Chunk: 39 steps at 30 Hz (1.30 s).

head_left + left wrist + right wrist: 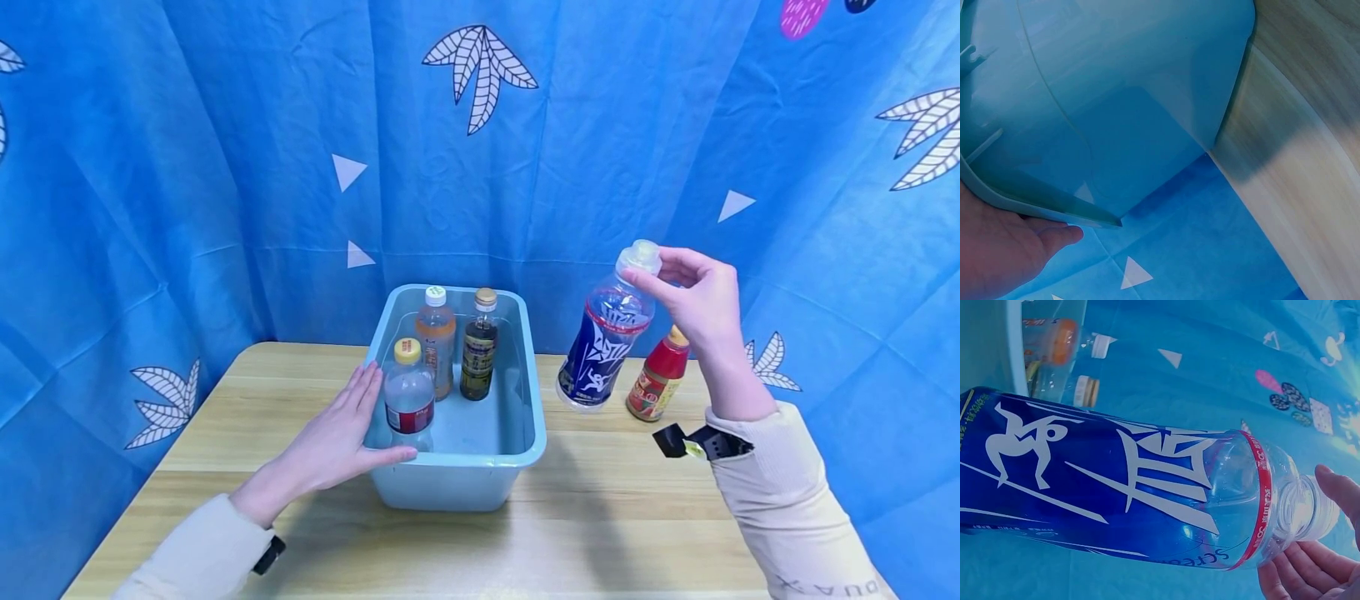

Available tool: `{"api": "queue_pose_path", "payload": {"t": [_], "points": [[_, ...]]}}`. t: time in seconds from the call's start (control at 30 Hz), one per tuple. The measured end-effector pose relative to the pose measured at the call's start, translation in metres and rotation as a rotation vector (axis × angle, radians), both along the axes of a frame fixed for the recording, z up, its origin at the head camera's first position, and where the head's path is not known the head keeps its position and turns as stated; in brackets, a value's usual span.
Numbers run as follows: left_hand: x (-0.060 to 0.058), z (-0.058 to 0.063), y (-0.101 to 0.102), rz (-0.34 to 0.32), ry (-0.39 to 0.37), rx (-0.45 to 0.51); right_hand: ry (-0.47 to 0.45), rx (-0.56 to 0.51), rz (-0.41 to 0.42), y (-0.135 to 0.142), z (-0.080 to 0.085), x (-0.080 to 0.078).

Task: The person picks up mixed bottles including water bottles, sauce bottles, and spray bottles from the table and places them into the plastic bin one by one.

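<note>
My right hand pinches a clear plastic drink bottle by its neck, to the right of the light blue plastic bin. The bottle has a dark blue label with white lettering and leans with its top to the right; in the right wrist view no cap shows on its mouth. Fairly straight fingers of my left hand rest on the bin's front left rim, thumb along the front edge. Inside the bin stand a yellow-capped clear bottle, an orange-tinted bottle and a dark sauce bottle.
A red sauce bottle with a yellow cap stands on the wooden table, just right of the held bottle. Blue patterned cloth hangs behind the table and along both sides.
</note>
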State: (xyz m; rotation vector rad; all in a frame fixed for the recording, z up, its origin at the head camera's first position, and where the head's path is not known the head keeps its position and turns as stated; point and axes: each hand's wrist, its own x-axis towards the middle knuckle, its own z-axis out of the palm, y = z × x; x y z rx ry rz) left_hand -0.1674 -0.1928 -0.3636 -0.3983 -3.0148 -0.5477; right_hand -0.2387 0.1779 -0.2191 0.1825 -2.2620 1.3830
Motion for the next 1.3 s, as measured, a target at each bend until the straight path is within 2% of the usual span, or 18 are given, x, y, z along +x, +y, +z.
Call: {"api": "queue_pose_path", "payload": {"t": [0.5, 0.9, 1.13, 1.3], "points": [[-0.001, 0.001, -0.001, 0.0, 0.002, 0.0, 0.042, -0.028, 0.07, -0.017, 0.02, 0.006], [-0.001, 0.0, -0.001, -0.001, 0.0, 0.004, 0.066, -0.054, 0.142, -0.038, 0.028, 0.009], [-0.001, 0.001, -0.001, -0.002, -0.001, 0.002, 0.086, -0.011, 0.14, -0.05, 0.032, 0.009], [-0.001, 0.001, -0.002, -0.007, 0.009, -0.001, 0.106, -0.022, 0.18, -0.058, 0.033, 0.006]]}}
